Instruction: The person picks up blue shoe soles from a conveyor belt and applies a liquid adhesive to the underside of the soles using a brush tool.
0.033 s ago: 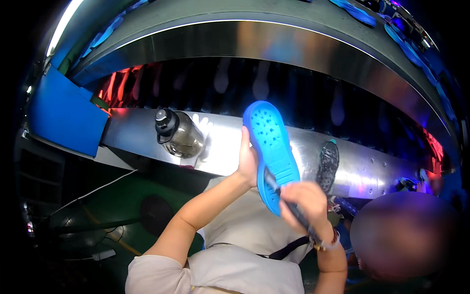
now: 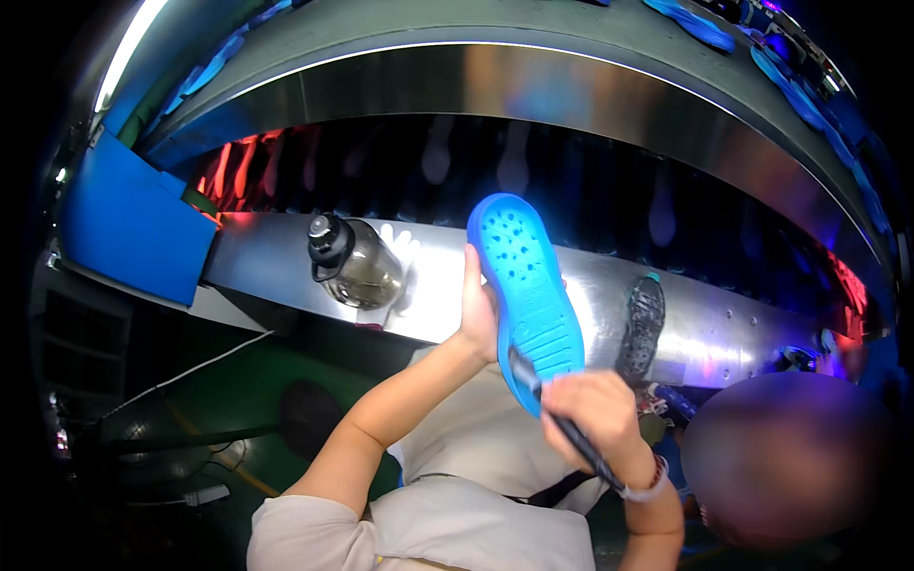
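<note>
A bright blue shoe sole (image 2: 529, 285) is held up in front of me, dotted with small holes at its far end and ribbed lower down. My left hand (image 2: 481, 309) grips it by the left edge, thumb along the side and the other fingers hidden behind. In my right hand (image 2: 595, 414) is a brush (image 2: 583, 443) with a long dark handle, closed in the fingers. The brush's greyish tip meets the near left edge of the sole.
On the metal ledge (image 2: 705, 333) stand a dark transparent bottle (image 2: 367, 271) with a white glove (image 2: 405, 247) beside it, and a dark insole-shaped piece (image 2: 644, 324). A conveyor belt (image 2: 400, 57) runs beyond, carrying blue soles (image 2: 690, 24). Another person (image 2: 781, 457) is close on the right.
The brush tip has slid a little down and left along the sole's edge. My right hand has turned slightly, and the sole's far end has shifted slightly left.
</note>
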### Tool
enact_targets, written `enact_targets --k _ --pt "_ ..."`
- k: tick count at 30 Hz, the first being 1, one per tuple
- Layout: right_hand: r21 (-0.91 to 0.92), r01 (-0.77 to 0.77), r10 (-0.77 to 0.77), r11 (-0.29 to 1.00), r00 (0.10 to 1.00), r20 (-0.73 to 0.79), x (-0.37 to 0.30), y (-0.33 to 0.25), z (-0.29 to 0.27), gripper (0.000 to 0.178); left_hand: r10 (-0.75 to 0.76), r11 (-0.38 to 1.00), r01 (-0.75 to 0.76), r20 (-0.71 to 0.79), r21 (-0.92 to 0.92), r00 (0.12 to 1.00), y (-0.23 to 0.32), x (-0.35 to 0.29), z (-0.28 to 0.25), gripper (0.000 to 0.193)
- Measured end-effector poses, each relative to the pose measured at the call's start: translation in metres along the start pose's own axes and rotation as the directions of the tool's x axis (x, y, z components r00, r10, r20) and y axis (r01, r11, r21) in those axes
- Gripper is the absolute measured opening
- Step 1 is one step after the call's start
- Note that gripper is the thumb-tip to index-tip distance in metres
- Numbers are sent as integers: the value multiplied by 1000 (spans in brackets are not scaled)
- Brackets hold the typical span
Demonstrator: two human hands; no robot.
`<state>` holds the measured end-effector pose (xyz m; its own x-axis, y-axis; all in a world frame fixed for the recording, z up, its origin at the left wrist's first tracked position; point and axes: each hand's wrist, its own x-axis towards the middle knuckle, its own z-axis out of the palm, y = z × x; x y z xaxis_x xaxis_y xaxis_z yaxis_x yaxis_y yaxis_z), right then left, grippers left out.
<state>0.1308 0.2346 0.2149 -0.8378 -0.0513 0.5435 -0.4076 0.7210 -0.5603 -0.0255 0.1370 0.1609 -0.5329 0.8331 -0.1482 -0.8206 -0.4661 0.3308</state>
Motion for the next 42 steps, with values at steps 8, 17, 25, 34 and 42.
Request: enact_targets --k 8,17,25,34,42 --pt "234 -109 120 966 992 -31 25 10 -22 20 115 993 -117 67 21 991 8 -15 31 87" --pt "270 -159 150 950 987 53 -2 -4 -24 23 131 988 -137 85 74 988 29 -20 37 92" --pt "809 -231 409 541 912 -13 -15 6 -24 18 104 994 -99 206 -35 973 41 -21 59 85" --pt "557 -183 295 810 948 -116 -2 -27 -9 21 138 989 -138 19 46 990 -5 -44 49 50" --pt "450 -13 64 893 993 -99 9 -21 -18 23 123 989 -119 44 -87 991 -1 -34 49 51"
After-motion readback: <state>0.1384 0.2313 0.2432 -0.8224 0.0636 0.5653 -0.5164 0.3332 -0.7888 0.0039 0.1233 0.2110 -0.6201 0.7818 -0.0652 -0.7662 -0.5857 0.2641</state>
